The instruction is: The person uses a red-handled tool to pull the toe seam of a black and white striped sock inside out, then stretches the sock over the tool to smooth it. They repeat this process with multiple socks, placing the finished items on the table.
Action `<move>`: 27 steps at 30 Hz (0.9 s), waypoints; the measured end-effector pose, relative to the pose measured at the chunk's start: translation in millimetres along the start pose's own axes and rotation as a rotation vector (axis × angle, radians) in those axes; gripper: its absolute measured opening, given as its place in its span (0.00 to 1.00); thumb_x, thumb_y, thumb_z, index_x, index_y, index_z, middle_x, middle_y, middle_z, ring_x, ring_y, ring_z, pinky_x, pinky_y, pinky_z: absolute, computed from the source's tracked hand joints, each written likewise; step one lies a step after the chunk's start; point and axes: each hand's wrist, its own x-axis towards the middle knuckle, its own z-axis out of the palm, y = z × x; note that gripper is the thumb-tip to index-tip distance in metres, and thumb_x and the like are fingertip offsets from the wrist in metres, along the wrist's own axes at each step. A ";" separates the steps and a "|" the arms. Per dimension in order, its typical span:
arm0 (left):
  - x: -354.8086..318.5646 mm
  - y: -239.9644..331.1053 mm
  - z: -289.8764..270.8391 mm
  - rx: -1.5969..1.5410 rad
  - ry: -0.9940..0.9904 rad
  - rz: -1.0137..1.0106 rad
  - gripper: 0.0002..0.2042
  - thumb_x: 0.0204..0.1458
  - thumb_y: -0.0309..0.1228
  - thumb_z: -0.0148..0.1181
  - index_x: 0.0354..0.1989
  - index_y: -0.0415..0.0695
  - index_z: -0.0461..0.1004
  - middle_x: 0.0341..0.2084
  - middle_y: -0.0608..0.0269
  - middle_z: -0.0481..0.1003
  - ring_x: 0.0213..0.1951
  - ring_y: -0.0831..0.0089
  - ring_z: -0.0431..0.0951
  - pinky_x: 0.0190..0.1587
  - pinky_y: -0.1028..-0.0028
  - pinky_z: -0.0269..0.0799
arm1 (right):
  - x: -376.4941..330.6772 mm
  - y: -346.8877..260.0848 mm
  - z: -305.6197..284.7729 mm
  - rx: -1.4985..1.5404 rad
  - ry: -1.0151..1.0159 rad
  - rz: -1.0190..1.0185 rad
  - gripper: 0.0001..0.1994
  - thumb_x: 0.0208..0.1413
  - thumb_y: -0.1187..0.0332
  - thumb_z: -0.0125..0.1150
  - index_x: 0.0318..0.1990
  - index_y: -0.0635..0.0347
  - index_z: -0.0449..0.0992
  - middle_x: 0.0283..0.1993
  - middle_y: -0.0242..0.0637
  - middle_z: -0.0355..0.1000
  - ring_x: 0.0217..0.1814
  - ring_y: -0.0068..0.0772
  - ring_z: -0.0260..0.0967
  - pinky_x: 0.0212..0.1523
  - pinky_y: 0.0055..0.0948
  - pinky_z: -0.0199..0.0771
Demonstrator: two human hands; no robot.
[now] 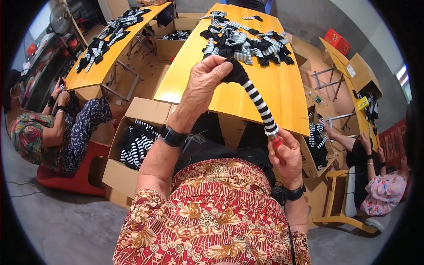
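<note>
A narrow black-and-white striped knitted tube (259,104) with a fuzzy black end stretches between my two hands, above the near part of the yellow table. My left hand (198,86) pinches the black end between thumb and fingers. Lower and to the right, my right hand (289,155) is closed around the red handle (277,143) of a tool. The tool's upper part disappears into the tube's white lower edge, so its tip is hidden. Beyond my hands, a heap of striped and black knitted pieces (238,39) lies on the table.
Cardboard boxes of striped pieces stand at my left (115,170) and right (304,154). A person (44,132) sits at far left, near another yellow table (88,78) with knitted pieces. A second person (384,190) sits at far right beside a wooden chair (335,216).
</note>
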 end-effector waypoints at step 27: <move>-8.5 11.9 7.2 0.012 0.033 0.005 0.06 0.56 0.30 0.59 0.40 0.43 0.76 0.32 0.72 0.77 0.31 0.85 0.73 0.34 0.83 0.68 | 6.9 -15.9 17.4 -0.347 0.010 -0.191 0.18 0.52 0.77 0.58 0.52 0.66 0.73 0.32 0.34 0.72 0.20 0.15 0.59 0.17 0.14 0.54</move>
